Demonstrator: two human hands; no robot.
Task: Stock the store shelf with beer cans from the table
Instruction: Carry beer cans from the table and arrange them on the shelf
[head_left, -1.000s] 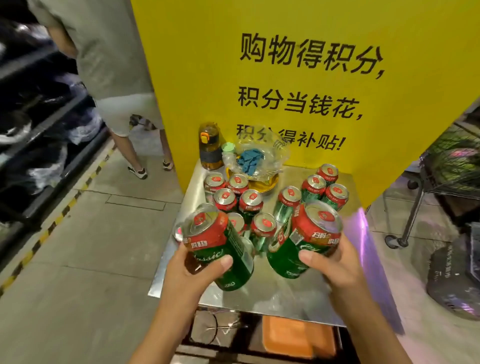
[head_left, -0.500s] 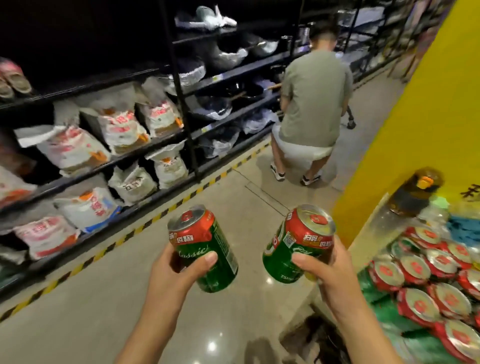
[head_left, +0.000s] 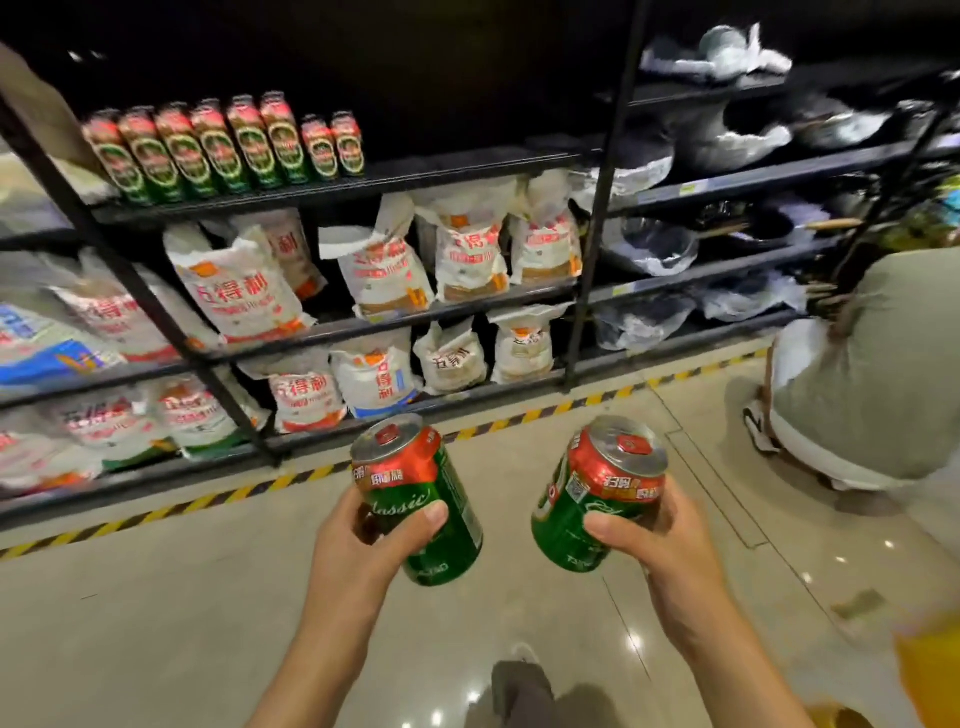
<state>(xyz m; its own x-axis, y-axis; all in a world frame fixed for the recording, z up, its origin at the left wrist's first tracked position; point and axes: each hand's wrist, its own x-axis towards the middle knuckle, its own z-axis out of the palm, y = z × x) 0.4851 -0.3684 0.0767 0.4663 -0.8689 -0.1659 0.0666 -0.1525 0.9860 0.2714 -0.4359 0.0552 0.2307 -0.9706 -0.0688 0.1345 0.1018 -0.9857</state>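
Left hand (head_left: 363, 540) and right hand (head_left: 660, 540) each grip a beer can (head_left: 426, 499); crouching person (head_left: 852, 374) nearby, bump could drop one.

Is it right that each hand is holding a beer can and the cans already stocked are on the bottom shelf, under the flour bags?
Not quite. The head view shows the stocked cans on the top shelf, above the flour bags, not on the bottom one. The rest holds: the left hand grips one beer can and the right hand another.
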